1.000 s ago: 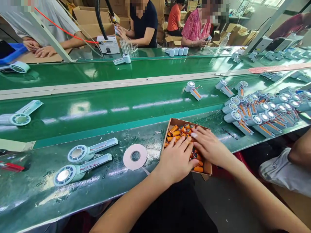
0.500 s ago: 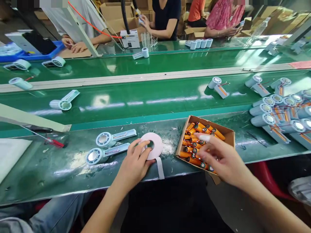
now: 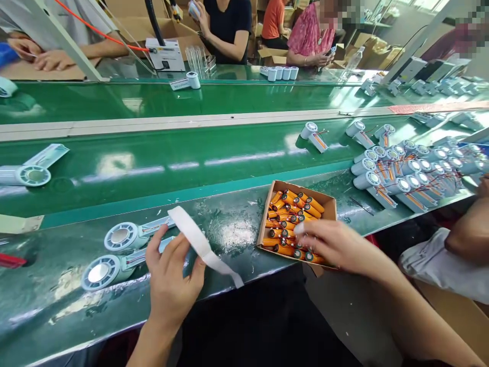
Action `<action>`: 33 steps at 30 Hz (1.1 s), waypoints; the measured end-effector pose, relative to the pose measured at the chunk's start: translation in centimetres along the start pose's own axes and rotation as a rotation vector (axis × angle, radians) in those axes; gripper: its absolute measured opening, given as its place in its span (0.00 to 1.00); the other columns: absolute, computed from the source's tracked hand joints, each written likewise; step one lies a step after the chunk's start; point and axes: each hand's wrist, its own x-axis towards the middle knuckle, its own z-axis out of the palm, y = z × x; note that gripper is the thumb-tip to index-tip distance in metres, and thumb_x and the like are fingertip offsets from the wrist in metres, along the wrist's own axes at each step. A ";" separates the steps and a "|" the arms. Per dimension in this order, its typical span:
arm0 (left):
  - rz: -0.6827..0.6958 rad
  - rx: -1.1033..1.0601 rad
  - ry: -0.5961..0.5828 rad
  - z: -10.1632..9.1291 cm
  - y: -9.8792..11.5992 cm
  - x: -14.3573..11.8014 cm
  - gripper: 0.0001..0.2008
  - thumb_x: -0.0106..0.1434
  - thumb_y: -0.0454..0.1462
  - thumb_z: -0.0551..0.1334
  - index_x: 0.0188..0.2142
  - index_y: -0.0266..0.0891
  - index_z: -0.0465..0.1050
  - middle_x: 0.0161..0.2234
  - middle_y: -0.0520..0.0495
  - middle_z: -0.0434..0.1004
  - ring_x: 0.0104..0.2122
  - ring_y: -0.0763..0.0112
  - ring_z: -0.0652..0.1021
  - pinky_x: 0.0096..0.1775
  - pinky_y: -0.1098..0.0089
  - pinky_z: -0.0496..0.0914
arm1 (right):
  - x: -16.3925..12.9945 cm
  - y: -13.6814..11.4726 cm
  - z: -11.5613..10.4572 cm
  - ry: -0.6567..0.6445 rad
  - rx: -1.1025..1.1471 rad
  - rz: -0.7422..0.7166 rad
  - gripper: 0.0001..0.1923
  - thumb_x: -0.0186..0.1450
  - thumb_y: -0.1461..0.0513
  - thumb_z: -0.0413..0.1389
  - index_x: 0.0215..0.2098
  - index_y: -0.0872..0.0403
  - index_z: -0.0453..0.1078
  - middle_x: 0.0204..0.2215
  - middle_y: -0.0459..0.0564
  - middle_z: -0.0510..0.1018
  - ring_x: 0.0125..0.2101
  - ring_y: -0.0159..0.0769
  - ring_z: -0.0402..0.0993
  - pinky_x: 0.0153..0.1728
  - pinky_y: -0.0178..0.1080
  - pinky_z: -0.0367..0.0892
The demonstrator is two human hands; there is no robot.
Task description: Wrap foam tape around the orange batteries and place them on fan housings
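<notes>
My left hand [image 3: 173, 272] grips a roll of white tape [image 3: 194, 237] by its side, lifted off the bench and tilted nearly edge-on. A loose end of tape hangs from it toward the bench's front edge. My right hand [image 3: 336, 244], a white wrap on one fingertip, reaches over the cardboard box [image 3: 263, 232]. Its fingers are somewhat blurred and look slightly apart, just above the orange wired batteries [image 3: 284, 224] that fill the box. Two pale blue handheld fan bodies [image 3: 101, 272] lie beside my left hand, their handles pointing toward it.
Many pale blue fan bodies [image 3: 367, 181] with orange batteries in their handles are piled at the right. A green conveyor [image 3: 214, 148] runs behind the bench, carrying a few fans. A red-handled tool [image 3: 11, 261] lies at far left. Co-workers sit opposite and at the right.
My left hand has raised the tape roll from the bench and tipped it on edge. My right hand has moved lower over the batteries. The view has swung right.
</notes>
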 end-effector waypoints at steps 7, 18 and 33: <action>0.132 -0.046 -0.056 2.0 4.8 1.1 0.15 0.66 0.27 0.62 0.51 0.37 0.69 0.47 0.39 0.77 0.64 0.45 0.67 0.63 0.39 0.67 | 0.8 6.9 -0.7 0.236 -0.170 0.118 0.11 0.74 0.55 0.53 0.42 0.50 0.74 0.40 0.51 0.80 0.41 0.43 0.78 0.44 0.44 0.72; 0.212 -0.114 -0.179 3.0 5.9 2.1 0.18 0.65 0.26 0.60 0.54 0.37 0.69 0.48 0.41 0.78 0.57 0.51 0.74 0.64 0.39 0.66 | 1.9 5.3 0.6 0.227 -0.237 0.056 0.14 0.77 0.58 0.48 0.38 0.51 0.74 0.44 0.54 0.79 0.45 0.46 0.74 0.50 0.51 0.70; 0.126 -0.140 -0.219 2.9 5.9 0.7 0.19 0.66 0.25 0.60 0.55 0.39 0.69 0.49 0.41 0.78 0.61 0.49 0.70 0.64 0.38 0.66 | 0.2 5.9 1.0 0.831 0.683 0.133 0.09 0.76 0.51 0.50 0.43 0.46 0.64 0.45 0.49 0.81 0.42 0.43 0.82 0.46 0.49 0.76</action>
